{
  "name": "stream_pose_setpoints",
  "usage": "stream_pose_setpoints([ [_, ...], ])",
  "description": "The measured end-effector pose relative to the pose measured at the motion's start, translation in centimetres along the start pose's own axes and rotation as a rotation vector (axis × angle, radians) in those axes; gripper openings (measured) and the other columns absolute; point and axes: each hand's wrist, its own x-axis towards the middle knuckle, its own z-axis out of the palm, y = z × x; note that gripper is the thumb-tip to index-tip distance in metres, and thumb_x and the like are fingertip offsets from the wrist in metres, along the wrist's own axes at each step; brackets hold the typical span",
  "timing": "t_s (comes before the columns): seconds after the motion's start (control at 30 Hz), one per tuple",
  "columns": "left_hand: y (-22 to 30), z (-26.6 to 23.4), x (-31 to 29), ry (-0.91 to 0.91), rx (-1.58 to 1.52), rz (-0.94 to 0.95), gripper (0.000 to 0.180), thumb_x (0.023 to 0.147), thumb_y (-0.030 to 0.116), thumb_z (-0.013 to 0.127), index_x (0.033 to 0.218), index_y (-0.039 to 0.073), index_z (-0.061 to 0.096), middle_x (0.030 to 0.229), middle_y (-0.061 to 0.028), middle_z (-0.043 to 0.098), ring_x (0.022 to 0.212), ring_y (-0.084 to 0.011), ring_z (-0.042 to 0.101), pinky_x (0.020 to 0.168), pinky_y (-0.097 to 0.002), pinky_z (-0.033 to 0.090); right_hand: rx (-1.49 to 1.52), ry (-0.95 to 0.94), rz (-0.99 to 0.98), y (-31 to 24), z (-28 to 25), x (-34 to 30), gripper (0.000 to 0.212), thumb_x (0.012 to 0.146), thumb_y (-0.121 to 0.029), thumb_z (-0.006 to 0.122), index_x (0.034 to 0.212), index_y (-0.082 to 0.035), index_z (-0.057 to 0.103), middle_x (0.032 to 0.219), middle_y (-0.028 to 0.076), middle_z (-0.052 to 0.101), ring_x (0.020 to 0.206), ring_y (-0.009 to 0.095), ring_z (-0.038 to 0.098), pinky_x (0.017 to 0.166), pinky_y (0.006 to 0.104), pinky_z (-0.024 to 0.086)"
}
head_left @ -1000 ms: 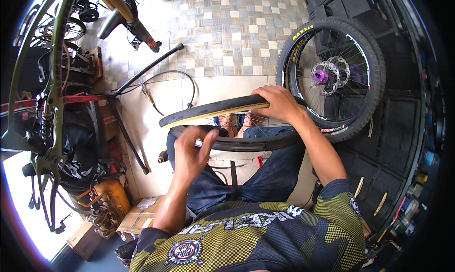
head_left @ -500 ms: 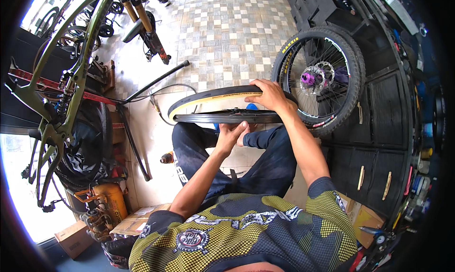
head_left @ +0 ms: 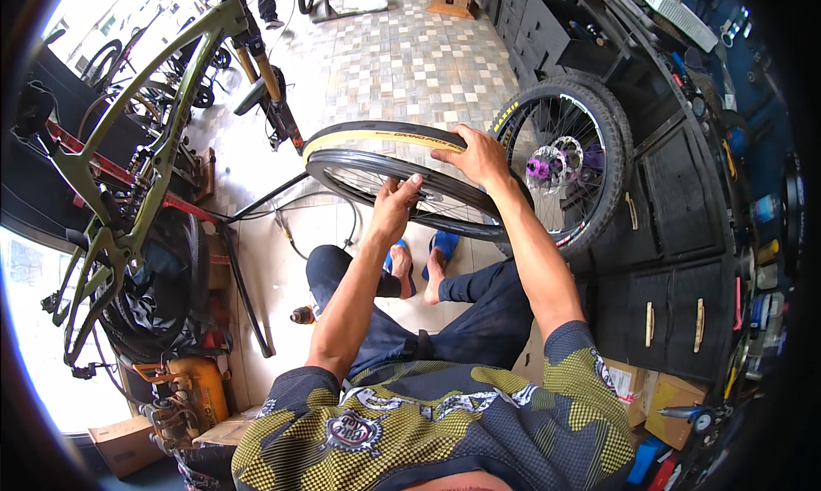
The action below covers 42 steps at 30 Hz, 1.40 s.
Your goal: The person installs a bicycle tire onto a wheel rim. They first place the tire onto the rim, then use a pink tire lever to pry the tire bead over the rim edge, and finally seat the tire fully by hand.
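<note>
A thin black road tyre with a tan sidewall [head_left: 368, 134] arches over the far side of a black-rimmed spoked bicycle wheel [head_left: 363, 161]. A gap shows between tyre and rim along the far left stretch. My right hand [head_left: 481, 157] is closed around the tyre at the wheel's right side, thumb on the tan sidewall. At the middle of the tilted wheel, beside the spokes and hub, my left hand [head_left: 394, 207] holds the wheel with its thumb pointing up. Its lower fingers are partly hidden. The wheel hangs above my knees.
A knobbly-tyred wheel with a purple hub [head_left: 537, 168] leans against black cabinets [head_left: 676, 183] at right. A green bike frame [head_left: 162, 106] sits on a stand at left. A cable [head_left: 352, 226] lies on the tiled floor near my blue slippers [head_left: 440, 247].
The wheel has tilted, so its spokes and open face now show. My left hand has risen from beneath the rim to near the hub. My right hand still grips the tyre.
</note>
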Motion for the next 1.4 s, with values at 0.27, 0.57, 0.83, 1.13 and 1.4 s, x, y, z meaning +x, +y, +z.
stream_pose_setpoints([
  [0.27, 6.6, -0.7, 1.4, -0.051, 0.157, -0.047, 0.062, 0.099, 0.058, 0.071, 0.125, 0.002, 0.064, 0.112, -0.0060, 0.069, 0.101, -0.0170, 0.062, 0.095, -0.0364, 0.047, -0.035, 0.015, -0.044, -2.2, -0.6, -1.7, 0.065, 0.083, -0.061, 0.082, 0.115, -0.005, 0.068, 0.101, 0.020, 0.078, 0.098, 0.041, 0.075, 0.082, 0.0505, 0.057],
  [0.57, 8.8, -1.3, -0.2, -0.037, 0.447, -0.132, 0.069, 0.090, 0.061, 0.076, 0.122, 0.001, 0.068, 0.112, -0.0064, 0.070, 0.104, -0.0167, 0.061, 0.093, -0.0378, 0.044, 0.165, 0.127, 0.104, -3.8, 2.7, -3.9, 0.059, 0.090, -0.045, 0.078, 0.120, 0.002, 0.061, 0.098, 0.028, 0.076, 0.094, 0.046, 0.075, 0.081, 0.0519, 0.058],
  [0.83, 11.1, -3.7, -5.7, 0.051, 0.651, -0.306, 0.037, 0.094, 0.032, 0.079, 0.107, -0.001, 0.069, 0.096, -0.0047, 0.068, 0.077, -0.0120, 0.068, 0.058, -0.0270, 0.055, 0.117, 0.270, 0.185, -1.0, 3.8, -5.7, 0.052, 0.093, -0.040, 0.073, 0.121, 0.000, 0.057, 0.089, 0.028, 0.074, 0.086, 0.050, 0.073, 0.077, 0.0572, 0.058],
  [1.13, 13.1, -8.8, -1.1, 0.365, 0.760, -0.078, 0.039, 0.089, 0.018, 0.074, 0.109, -0.012, 0.061, 0.087, -0.0162, 0.068, 0.071, -0.0240, 0.068, 0.057, -0.0397, 0.061, 0.166, 0.423, 0.241, 0.2, -0.5, -7.1, 0.047, 0.090, -0.039, 0.077, 0.114, -0.002, 0.065, 0.092, 0.027, 0.076, 0.089, 0.046, 0.075, 0.078, 0.0531, 0.058],
  [1.4, 24.2, -3.8, 2.6, 0.072, 1.390, 0.055, 0.042, 0.077, 0.019, 0.088, 0.104, -0.004, 0.066, 0.083, -0.0129, 0.071, 0.068, -0.0203, 0.070, 0.062, -0.0375, 0.060, 0.162, 0.493, 0.149, 2.4, -9.8, -6.7, 0.049, 0.089, -0.039, 0.080, 0.112, 0.003, 0.067, 0.103, 0.027, 0.076, 0.097, 0.043, 0.075, 0.085, 0.0474, 0.056],
])
